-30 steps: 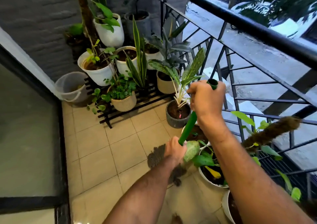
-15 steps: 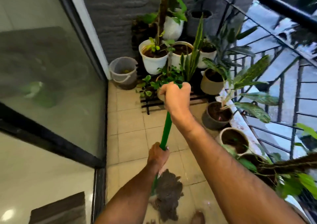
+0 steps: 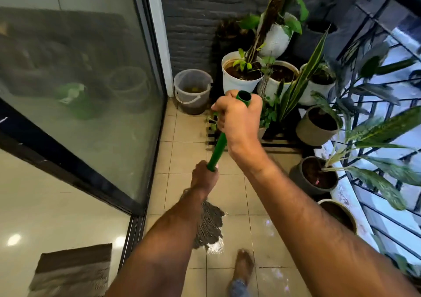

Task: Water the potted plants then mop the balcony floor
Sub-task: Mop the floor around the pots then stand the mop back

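While the glass door (image 3: 95,105) stands at the far left with a mat (image 3: 73,269) inside it, the mopping part of the job looks to be under way, not the watering. Next to the door frame, the left hand (image 3: 204,178) is curled round the lower stretch of the green mop handle (image 3: 217,148), and the grey mop head (image 3: 208,226) lies flat on the tiled floor (image 3: 184,137) just below it. Beside the mop head and around a bare foot (image 3: 243,265), the tiles shine wet, which suggests that patch is done; those farther off near the bucket (image 3: 192,89) look dry and probably remain. Higher up, the right hand (image 3: 239,119) grips the handle's top end. To the right, the potted plants (image 3: 316,123) hold dark soil, perhaps watered, though I cannot tell.
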`<state>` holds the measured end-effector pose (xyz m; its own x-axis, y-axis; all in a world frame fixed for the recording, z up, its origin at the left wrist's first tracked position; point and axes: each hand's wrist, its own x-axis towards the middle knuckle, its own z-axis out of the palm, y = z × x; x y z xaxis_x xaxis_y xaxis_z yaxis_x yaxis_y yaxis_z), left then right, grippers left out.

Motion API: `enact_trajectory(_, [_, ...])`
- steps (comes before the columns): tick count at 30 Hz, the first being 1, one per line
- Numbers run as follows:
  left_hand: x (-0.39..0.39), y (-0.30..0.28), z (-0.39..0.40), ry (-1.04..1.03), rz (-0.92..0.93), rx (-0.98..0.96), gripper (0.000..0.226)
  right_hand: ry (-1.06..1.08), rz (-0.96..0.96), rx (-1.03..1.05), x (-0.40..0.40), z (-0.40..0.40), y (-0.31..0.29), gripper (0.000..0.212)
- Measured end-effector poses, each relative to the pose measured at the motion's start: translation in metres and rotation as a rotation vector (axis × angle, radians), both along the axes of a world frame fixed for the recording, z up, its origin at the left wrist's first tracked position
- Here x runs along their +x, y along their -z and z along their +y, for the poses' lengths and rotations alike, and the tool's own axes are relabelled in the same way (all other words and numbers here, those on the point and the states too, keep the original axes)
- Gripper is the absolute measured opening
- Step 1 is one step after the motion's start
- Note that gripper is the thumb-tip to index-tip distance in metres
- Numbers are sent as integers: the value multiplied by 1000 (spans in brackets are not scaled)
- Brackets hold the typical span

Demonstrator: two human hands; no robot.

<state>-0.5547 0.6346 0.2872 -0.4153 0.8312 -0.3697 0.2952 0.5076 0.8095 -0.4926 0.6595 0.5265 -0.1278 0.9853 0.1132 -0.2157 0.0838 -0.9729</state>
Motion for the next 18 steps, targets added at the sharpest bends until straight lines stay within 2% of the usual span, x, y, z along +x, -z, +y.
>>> enact_trajectory(2, [-9,1,27,-25,31,18,26,-4,26,19,-2,22,6,45])
enact_trajectory(7, [-31,5,83,-129,150,22,23,-101,105,50,-9,69,15,27])
enact_trajectory(10, [-45,7,105,-200,234,-2,24,-177,134,47,-14,90,17,30])
enact_trajectory(18, [-44,24,88,-391,299,-87,29,-294,142,-42,-10,111,32,35])
